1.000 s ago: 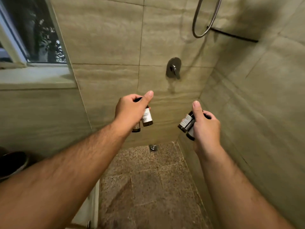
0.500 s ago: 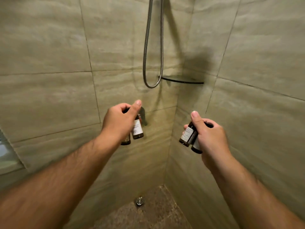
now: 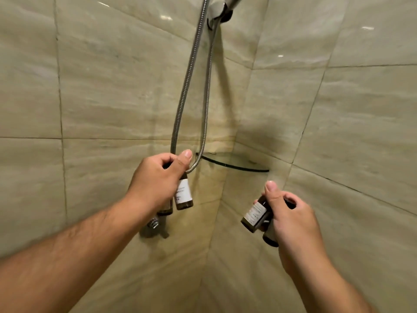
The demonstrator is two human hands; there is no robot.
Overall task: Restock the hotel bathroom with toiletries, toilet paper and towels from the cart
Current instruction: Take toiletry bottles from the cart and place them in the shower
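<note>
View swung upward: floor and drain gone from frame, shower head mount (image 3: pixel 220 12) now in at top. Both hands lifted closer to corner shelf (image 3: pixel 234 166). Left hand (image 3: pixel 155 177) with its bottles (image 3: pixel 184 195) now overlaps hose loop (image 3: pixel 187 91), above valve (image 3: pixel 153 224). Right hand (image 3: pixel 286 213) now just under shelf's edge.

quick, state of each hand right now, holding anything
Left hand: closed, holding two small brown white-labelled toiletry bottles by their tops, hanging down.
Right hand: closed, holding two more small brown labelled bottles.
</note>
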